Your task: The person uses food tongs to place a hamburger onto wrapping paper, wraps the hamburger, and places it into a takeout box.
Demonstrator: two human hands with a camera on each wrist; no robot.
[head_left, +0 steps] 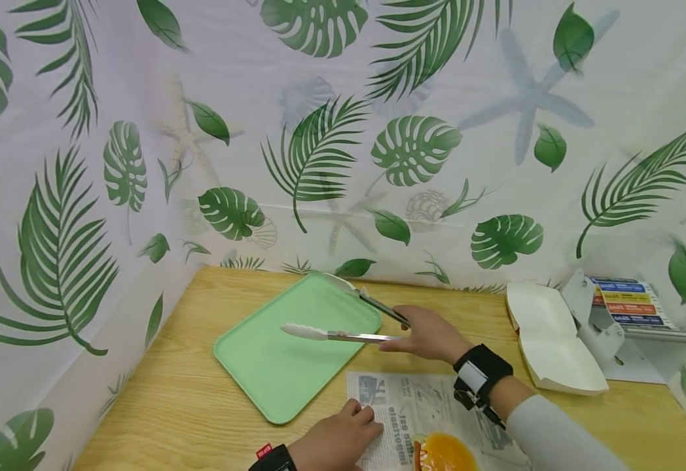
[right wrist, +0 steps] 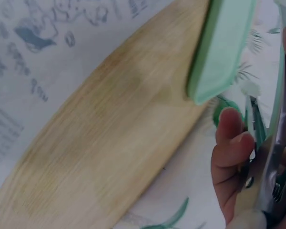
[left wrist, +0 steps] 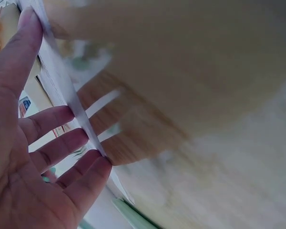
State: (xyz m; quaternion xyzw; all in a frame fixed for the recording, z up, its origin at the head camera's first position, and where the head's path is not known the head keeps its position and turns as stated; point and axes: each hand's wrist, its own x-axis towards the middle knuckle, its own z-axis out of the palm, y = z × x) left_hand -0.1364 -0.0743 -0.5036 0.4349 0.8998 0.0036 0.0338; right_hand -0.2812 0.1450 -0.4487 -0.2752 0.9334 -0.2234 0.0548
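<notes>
My right hand [head_left: 431, 333] grips a pair of metal tongs [head_left: 357, 337] with pale tips. The tongs' arms are spread apart above the light green tray [head_left: 296, 347], with nothing between their tips. In the right wrist view the fingers [right wrist: 231, 148] curl around the tongs' metal arms [right wrist: 271, 157]. On the left edge of a newsprint-patterned paper sheet [head_left: 398, 418], my left hand [head_left: 340, 435] rests its fingertips. The left wrist view shows those fingers [left wrist: 57, 148] spread along the sheet's edge. A round food item with a glossy orange top [head_left: 446, 453] lies on the paper, partly cut off by the frame.
An opened white takeout box [head_left: 555, 347] lies at the right. Beside it stands a grey metal holder [head_left: 626, 340] with colourful striped packs [head_left: 631, 302]. The wooden table [head_left: 166, 392] is bordered behind and at left by a leaf-print sheet [head_left: 331, 248].
</notes>
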